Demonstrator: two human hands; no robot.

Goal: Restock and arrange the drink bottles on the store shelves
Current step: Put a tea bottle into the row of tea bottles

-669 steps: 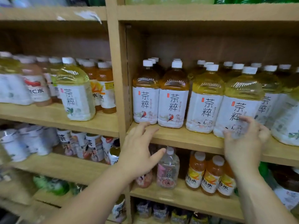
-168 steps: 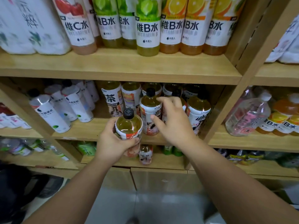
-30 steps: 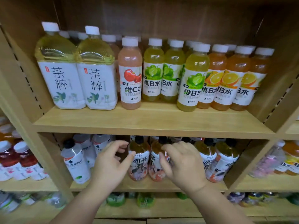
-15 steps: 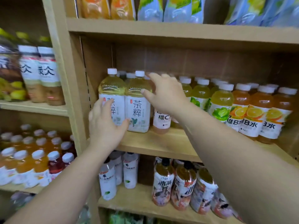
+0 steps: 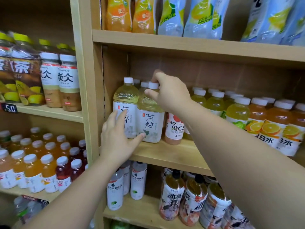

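Right hand [image 5: 171, 95] pinches the white cap of the pale-yellow plastic tea bottle [image 5: 151, 116] — left hand [image 5: 118, 139], fingers spread, touches its label.

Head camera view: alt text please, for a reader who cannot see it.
A person's right hand grips the white cap of a large pale tea bottle on a wooden shelf, while the left hand rests open against the bottles' labels. Vitamin drinks line up to the right.
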